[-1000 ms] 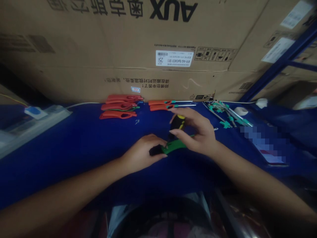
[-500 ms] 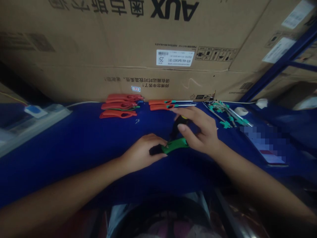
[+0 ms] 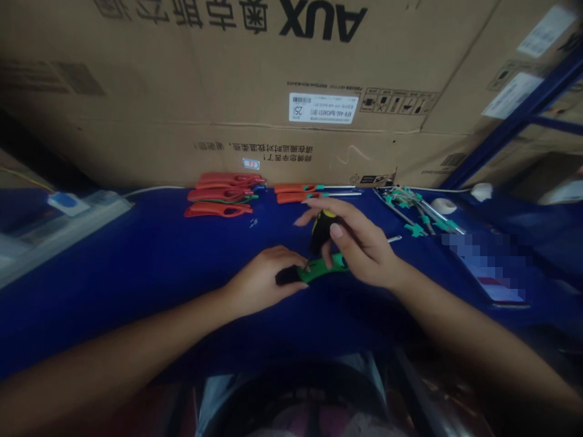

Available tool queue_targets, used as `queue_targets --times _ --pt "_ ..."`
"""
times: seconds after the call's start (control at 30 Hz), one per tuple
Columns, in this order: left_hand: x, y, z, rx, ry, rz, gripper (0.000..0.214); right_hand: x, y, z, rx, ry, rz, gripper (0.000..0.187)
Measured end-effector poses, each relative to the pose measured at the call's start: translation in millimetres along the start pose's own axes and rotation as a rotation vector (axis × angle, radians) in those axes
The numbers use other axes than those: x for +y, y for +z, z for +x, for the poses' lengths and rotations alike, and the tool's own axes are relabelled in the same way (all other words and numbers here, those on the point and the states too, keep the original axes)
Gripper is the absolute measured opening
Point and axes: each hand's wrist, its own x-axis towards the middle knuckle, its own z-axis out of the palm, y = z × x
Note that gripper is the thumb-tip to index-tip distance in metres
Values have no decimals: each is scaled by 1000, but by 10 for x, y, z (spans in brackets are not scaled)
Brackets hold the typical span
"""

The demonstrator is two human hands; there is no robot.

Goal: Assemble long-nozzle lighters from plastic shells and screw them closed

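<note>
My left hand [image 3: 266, 282] rests shut on a green and black plastic handle [image 3: 321, 269], its black end poking out under my fingers. My right hand [image 3: 359, 243] pinches an upright black and yellow tool grip [image 3: 322, 232] between thumb and fingers, just above the green handle. The lower end of that grip is hidden behind my fingers, so I cannot tell whether the two pieces touch.
On the blue cloth table [image 3: 136, 243] lie several orange-red handles [image 3: 218, 195], two orange-handled metal-shafted tools [image 3: 314, 193] and a heap of green-finned metal rods [image 3: 416, 212]. A white tape roll [image 3: 443, 206] sits nearby. Cardboard boxes [image 3: 273, 91] stand behind.
My right hand has rotated and its fingers have shifted, with the black and yellow grip now standing a little further left. My left hand and the green handle stay almost in place.
</note>
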Motion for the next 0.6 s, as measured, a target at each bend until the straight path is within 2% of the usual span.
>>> queue_targets --times 0.1,0.17,0.27,0.33,0.43,0.5,0.6 --pt "0 0 -2 2 4 2 21 4 -15 4 145 -140 -175 34" --pt "-2 1 -3 3 10 -10 22 15 -25 0 207 -204 -291 37" --pt "-9 2 -5 -2 17 -16 23 17 -24 -10 70 -95 -169 48" --pt "-13 2 -5 -3 22 -4 22 13 -17 -11 -10 -39 -70 47" --pt "-17 4 -5 -8 37 6 23 8 -10 -3 102 -134 -172 37" --pt "-20 6 -5 -19 45 1 24 4 -3 2 197 -207 -302 39" --pt "-28 9 -6 -19 34 1 27 -4 15 5 216 -178 -335 38"
